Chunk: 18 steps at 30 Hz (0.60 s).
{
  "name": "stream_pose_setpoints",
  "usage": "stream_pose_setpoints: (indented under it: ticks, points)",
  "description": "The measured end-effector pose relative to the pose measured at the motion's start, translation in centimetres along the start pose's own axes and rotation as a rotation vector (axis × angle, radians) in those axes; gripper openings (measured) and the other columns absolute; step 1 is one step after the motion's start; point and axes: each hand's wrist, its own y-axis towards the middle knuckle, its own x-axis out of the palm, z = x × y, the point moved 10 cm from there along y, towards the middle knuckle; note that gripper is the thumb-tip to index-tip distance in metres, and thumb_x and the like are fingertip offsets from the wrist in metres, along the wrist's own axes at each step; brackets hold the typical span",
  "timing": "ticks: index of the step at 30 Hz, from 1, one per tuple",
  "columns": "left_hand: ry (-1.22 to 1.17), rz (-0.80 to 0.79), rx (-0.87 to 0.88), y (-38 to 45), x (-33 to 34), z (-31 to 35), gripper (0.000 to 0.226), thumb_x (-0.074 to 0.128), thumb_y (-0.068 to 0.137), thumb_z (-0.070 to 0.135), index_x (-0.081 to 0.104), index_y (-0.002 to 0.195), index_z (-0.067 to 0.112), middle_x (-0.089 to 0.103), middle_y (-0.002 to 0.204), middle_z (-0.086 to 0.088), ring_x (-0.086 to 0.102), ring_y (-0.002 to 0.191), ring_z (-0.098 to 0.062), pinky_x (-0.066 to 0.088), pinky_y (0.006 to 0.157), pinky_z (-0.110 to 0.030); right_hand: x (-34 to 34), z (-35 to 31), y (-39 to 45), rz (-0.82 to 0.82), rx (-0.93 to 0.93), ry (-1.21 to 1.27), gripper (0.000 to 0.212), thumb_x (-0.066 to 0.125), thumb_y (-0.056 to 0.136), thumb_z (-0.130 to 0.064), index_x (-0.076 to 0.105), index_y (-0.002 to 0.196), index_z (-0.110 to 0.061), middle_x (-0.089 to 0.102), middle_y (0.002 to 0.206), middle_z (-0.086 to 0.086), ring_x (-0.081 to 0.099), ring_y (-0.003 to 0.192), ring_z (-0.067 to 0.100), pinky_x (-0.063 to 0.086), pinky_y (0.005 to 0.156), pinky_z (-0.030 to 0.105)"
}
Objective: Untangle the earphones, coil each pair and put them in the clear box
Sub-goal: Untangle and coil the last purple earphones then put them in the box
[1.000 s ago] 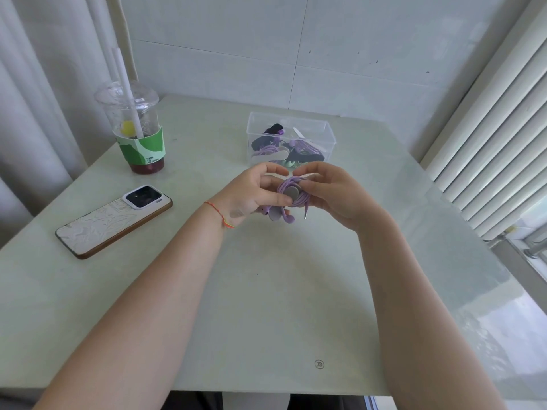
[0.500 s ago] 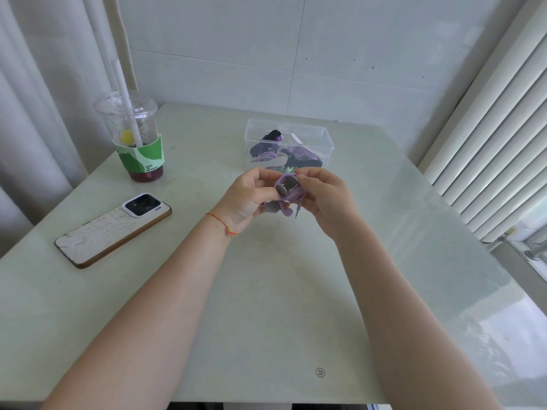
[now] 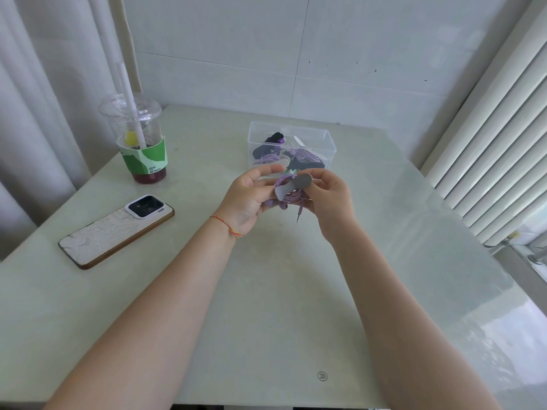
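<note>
Box (image 3: pixel 331 146) clear glossy plastic; cup (image 3: pixel 132 122) clear plastic too, with a matt green-and-white paper sleeve (image 3: pixel 146 157). Table (image 3: pixel 266 306) smooth, pale, semi-gloss, reflecting light at the right edge. Earphones (image 3: pixel 291 196) purple rubbery cable, grey matt strap (image 3: pixel 294 186); phone (image 3: pixel 115 230) has a textured white back and a glossy black camera block.

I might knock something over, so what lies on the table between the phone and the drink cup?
Nothing: the head view shows bare table between phone and drink cup.

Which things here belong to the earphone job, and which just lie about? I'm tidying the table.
Job: purple earphones with grey strap, held by left hand and right hand; clear box holding coiled pairs.
Lying about: phone, drink cup.
</note>
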Motion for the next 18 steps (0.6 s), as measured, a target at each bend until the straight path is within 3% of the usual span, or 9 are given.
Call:
stream_pose_setpoints:
  ticks: [2, 5, 8, 13, 16, 18]
  points:
    - [-0.012, -0.002, -0.011, 0.1, 0.0, -0.1, 0.036, 0.055, 0.086, -0.015, 0.064, 0.11, 0.011, 0.074, 0.09, -0.007, 0.05, 0.057, -0.015, 0.059, 0.068, -0.031, -0.2, -0.3, 0.0, 0.017, -0.017, 0.004, 0.012, 0.059, 0.088, 0.007, 0.066, 0.091, -0.002, 0.071, 0.083, 0.019, 0.069, 0.076, 0.031, 0.06, 0.078, 0.045]
    - [0.026, 0.041, -0.035, 0.2, -0.5, -0.4, 0.034, 0.056, 0.087, -0.013, 0.062, 0.116, 0.004, 0.068, 0.096, -0.019, 0.058, 0.079, -0.032, 0.06, 0.071, -0.034, -0.6, -0.3, 0.2, 0.053, -0.031, -0.024, 0.013, 0.058, 0.089, 0.004, 0.068, 0.096, 0.001, 0.073, 0.085, 0.019, 0.071, 0.076, 0.029, 0.06, 0.077, 0.041]
    - [0.024, 0.127, -0.014, 0.2, -1.4, -0.4, 0.032, 0.054, 0.086, -0.015, 0.064, 0.114, -0.003, 0.065, 0.076, -0.015, 0.057, 0.072, -0.029, 0.061, 0.073, -0.035, -0.3, -0.2, 0.1, 0.057, -0.025, -0.049, 0.021, 0.052, 0.09, 0.006, 0.069, 0.101, 0.003, 0.073, 0.091, 0.019, 0.072, 0.082, 0.03, 0.061, 0.076, 0.036]
    - [-0.05, 0.177, 0.033, 0.3, -2.1, -0.1, 0.03, 0.054, 0.088, -0.013, 0.069, 0.109, 0.003, 0.063, 0.088, -0.017, 0.063, 0.067, -0.024, 0.061, 0.07, -0.031, 0.4, -0.4, -0.3, -0.002, -0.01, -0.189, 0.033, 0.05, 0.085, 0.004, 0.075, 0.084, -0.016, 0.073, 0.082, 0.009, 0.066, 0.071, 0.02, 0.061, 0.076, 0.034]
    - [0.0, 0.153, 0.035, 0.5, -2.2, 0.0, 0.03, 0.053, 0.089, -0.013, 0.069, 0.109, 0.003, 0.07, 0.086, -0.012, 0.067, 0.07, -0.023, 0.06, 0.067, -0.029, 0.2, -0.2, -0.2, -0.035, 0.084, -0.198, 0.016, 0.06, 0.088, -0.012, 0.069, 0.101, -0.011, 0.071, 0.09, 0.007, 0.069, 0.074, 0.021, 0.061, 0.076, 0.04]
    - [0.062, 0.09, 0.01, 0.6, -1.9, -0.1, 0.029, 0.052, 0.09, -0.012, 0.068, 0.11, 0.003, 0.072, 0.087, -0.01, 0.068, 0.072, -0.022, 0.06, 0.067, -0.028, -0.2, -0.1, -0.1, -0.06, 0.113, -0.196, 0.028, 0.068, 0.088, -0.023, 0.059, 0.112, -0.01, 0.069, 0.097, 0.01, 0.069, 0.073, 0.022, 0.062, 0.071, 0.041]
